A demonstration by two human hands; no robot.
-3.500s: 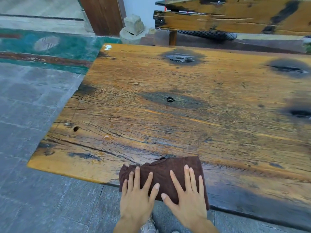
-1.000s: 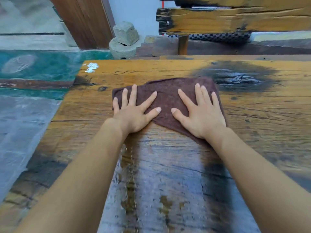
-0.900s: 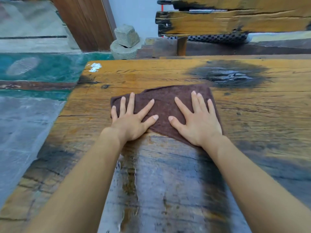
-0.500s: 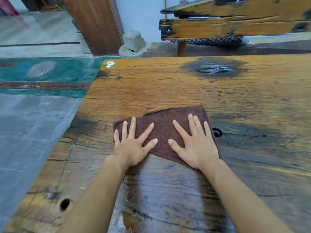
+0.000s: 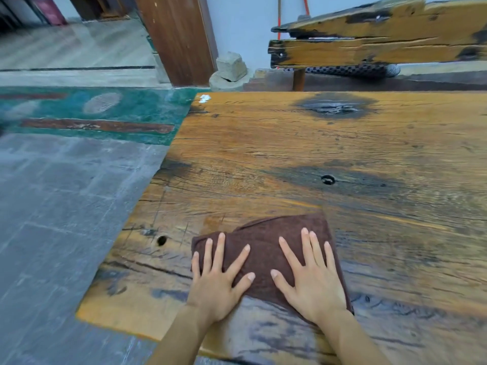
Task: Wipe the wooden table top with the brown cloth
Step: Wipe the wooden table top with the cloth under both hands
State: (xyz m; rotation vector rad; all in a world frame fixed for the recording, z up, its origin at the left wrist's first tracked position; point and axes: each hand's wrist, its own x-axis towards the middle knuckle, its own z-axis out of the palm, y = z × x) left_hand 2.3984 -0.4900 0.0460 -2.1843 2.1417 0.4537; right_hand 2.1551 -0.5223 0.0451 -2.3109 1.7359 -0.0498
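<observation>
The folded brown cloth [image 5: 266,233] lies flat on the wooden table top [image 5: 290,143], near the front left corner. My left hand [image 5: 218,283] presses flat on the cloth's left part with fingers spread. My right hand [image 5: 313,280] presses flat on its right part, fingers also spread. Neither hand curls around the cloth. The wood just in front of the cloth, under my wrists, looks darker and wet.
The table's left edge [image 5: 147,196] drops to a grey tiled floor [image 5: 58,206]. Holes sit in the top: a small hole [image 5: 161,240] left of the cloth, another hole [image 5: 328,179] beyond it. A rough wooden bench [image 5: 369,48] stands behind the table.
Both hands have slid the cloth back from the far part of the table towards the near edge. A second ago it lay close to the far dark knot.
</observation>
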